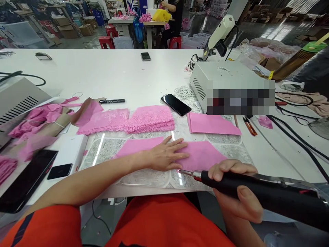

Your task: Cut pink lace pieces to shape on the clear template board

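My left hand (168, 154) lies flat with its fingers spread, pressing on a pink fabric piece (203, 154) on the clear patterned mat (146, 176). Another pink fabric piece (137, 145) stretches out to the left, partly under my forearm. My right hand (239, 192) is wrapped around a thick black handheld tool with a metal tip (272, 195). Its slim tip points left and sits at the fabric's near edge, close to my left fingertips; whether it touches the cloth I cannot tell. Behind are stacks of pink lace-edged fabric (150, 120) and a folded pink cloth (213, 124).
A black phone (176, 104) and a marker (112, 101) lie beyond the fabric. A grey vented box (231, 79) stands at the back right, near orange-handled snips (250, 127) and black cables (300, 140). Bundled pink fabric (38, 120) and a tablet (27, 178) are at left. A person sits farther back.
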A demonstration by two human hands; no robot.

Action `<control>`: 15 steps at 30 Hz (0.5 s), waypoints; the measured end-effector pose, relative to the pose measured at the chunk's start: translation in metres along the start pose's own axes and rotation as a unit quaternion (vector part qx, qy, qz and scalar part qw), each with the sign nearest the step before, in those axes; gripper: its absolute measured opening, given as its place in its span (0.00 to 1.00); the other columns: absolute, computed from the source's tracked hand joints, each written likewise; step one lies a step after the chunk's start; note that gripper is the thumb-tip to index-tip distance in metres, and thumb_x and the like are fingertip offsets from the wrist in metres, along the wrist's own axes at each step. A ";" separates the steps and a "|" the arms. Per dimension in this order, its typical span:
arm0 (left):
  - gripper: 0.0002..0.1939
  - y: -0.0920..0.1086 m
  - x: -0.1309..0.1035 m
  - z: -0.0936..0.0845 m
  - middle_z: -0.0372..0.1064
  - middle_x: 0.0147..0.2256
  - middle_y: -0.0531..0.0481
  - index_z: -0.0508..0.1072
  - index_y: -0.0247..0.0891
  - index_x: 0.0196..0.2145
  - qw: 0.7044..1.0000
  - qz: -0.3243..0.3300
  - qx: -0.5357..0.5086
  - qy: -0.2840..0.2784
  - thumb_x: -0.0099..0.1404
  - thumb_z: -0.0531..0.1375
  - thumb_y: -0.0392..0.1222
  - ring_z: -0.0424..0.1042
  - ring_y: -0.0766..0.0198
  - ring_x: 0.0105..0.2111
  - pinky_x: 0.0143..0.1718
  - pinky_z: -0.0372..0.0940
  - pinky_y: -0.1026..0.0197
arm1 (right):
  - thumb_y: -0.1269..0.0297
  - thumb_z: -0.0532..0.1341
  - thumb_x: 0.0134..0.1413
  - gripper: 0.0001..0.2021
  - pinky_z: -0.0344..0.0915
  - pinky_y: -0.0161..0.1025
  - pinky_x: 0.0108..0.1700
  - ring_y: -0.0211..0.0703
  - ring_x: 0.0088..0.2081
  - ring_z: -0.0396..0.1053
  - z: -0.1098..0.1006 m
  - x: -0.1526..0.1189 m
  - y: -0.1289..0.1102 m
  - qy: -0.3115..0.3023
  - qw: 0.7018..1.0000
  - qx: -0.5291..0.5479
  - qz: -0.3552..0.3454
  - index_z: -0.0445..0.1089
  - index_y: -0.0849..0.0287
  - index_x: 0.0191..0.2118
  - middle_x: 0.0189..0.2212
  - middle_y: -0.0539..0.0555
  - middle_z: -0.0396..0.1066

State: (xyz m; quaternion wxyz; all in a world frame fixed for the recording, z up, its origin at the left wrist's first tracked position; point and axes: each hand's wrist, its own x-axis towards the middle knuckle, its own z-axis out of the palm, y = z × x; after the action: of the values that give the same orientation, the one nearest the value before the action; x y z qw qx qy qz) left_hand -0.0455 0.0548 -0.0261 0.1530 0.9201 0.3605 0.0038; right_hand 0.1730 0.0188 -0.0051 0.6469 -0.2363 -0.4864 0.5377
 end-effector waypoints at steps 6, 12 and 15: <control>0.26 0.001 0.001 0.002 0.44 0.67 0.40 0.60 0.42 0.62 1.000 -0.003 -0.013 0.017 0.71 0.50 0.54 0.39 0.46 0.67 0.63 0.38 0.33 | 0.60 0.62 0.49 0.09 0.66 0.41 0.27 0.37 0.25 0.66 0.001 -0.001 0.000 -0.003 1.000 -0.005 0.004 0.70 0.55 0.37 0.31 0.51 0.66; 0.25 0.001 0.002 0.006 0.45 0.66 0.39 0.61 0.41 0.62 0.999 -0.003 -0.001 0.034 0.71 0.50 0.52 0.41 0.45 0.67 0.62 0.38 0.33 | 0.61 0.62 0.49 0.09 0.66 0.41 0.27 0.37 0.25 0.66 0.000 -0.001 -0.002 0.002 1.000 -0.007 -0.006 0.70 0.57 0.38 0.31 0.51 0.66; 0.25 0.001 0.001 0.008 0.47 0.66 0.39 0.61 0.41 0.62 0.999 0.002 0.005 0.044 0.71 0.50 0.52 0.43 0.44 0.67 0.62 0.40 0.32 | 0.62 0.61 0.49 0.10 0.67 0.41 0.27 0.37 0.25 0.66 0.001 -0.001 -0.001 0.005 1.000 -0.005 -0.013 0.69 0.58 0.38 0.31 0.51 0.67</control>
State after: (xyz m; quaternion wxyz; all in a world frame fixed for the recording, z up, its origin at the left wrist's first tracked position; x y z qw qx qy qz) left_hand -0.0434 0.0527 -0.0340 0.1318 0.9204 0.3655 0.0429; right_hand 0.1731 0.0175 -0.0039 0.6552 -0.2359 -0.4890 0.5253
